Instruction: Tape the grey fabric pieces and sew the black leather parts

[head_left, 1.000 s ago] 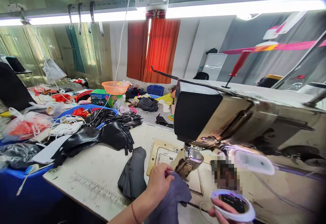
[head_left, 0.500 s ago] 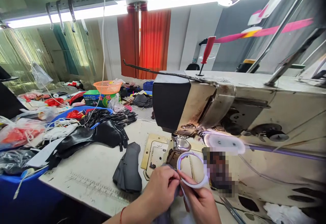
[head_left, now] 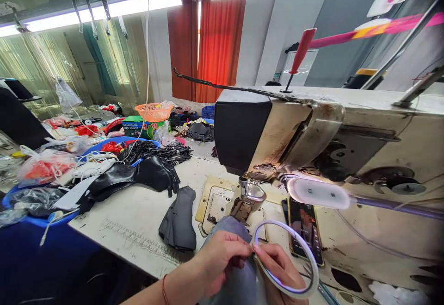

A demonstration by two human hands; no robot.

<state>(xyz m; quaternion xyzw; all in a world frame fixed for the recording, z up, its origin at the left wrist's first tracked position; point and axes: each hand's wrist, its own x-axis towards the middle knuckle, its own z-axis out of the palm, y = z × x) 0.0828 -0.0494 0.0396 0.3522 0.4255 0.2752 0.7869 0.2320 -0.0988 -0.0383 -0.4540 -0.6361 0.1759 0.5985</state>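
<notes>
My left hand (head_left: 222, 258) is closed in a pinch at the edge of a grey fabric piece (head_left: 231, 226), which lies below both hands in front of the sewing machine's presser foot (head_left: 244, 201). Fingertips of my right hand (head_left: 280, 263) meet it there, closed on a narrow white roll of tape (head_left: 315, 263); the roll loops around the right fingers. What exactly lies between the left fingertips is too small to make out, though fabric runs under them. A stack of dark grey cut pieces (head_left: 178, 219) rests on the table, left of my left hand.
The sewing machine head (head_left: 243, 133) stands over the table, its lamp (head_left: 317, 193) lit. A phone (head_left: 305, 231) leans at the right, near scissors (head_left: 326, 291). Black leather-like pieces (head_left: 138, 177) and a blue basin (head_left: 45, 221) of bags and cords occupy the left.
The view has shifted slightly. The tape roll has swung right and tilted around my right fingers, and more grey fabric shows under my hands, nearer the presser foot.
</notes>
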